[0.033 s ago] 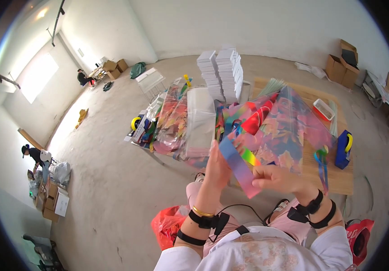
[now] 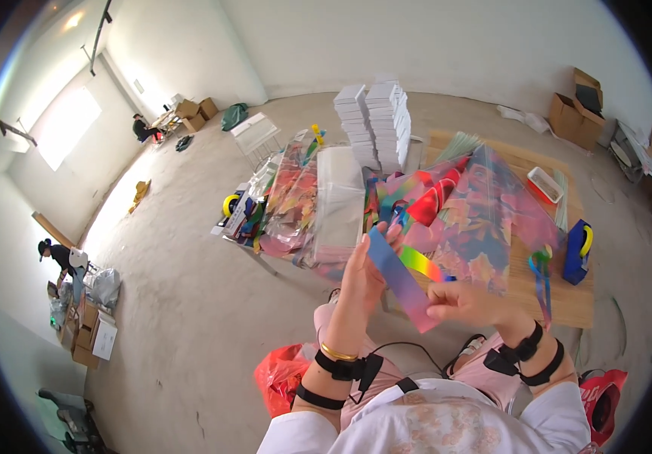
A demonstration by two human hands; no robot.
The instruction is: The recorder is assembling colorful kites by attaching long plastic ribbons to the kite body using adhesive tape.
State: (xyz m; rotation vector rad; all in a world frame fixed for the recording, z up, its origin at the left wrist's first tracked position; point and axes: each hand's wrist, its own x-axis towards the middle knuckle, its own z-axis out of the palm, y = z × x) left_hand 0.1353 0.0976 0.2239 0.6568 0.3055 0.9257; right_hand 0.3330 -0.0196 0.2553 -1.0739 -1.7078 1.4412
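In front of me, between both hands, is a shiny ribbon [image 2: 399, 278] fading from blue to pink, with a rainbow stretch bending off behind it. My left hand [image 2: 362, 274] is closed on its upper end, thumb raised along the edge and fingers behind. The lower pink end is pinched by my right hand [image 2: 471, 305], thumb against curled fingers. Beyond the hands, printed translucent sheets [image 2: 473, 234] with pink and blue patterns cover part of the table [image 2: 568, 295]. A red folded piece [image 2: 436, 198] lies on them.
Clear plastic sleeves [image 2: 339, 200] lie left of the sheets, behind them white stacks [image 2: 371, 125]. A blue tape dispenser [image 2: 577, 253], a ribbon bundle [image 2: 541, 265] and a red-rimmed tray [image 2: 544, 185] sit at right. A red bag [image 2: 284, 374] is by my left leg. Two people are far left.
The rainbow stretch of the ribbon shows longer and reaches further right behind my hands. More of my left fingers show behind the strip. The whole view has shifted slightly.
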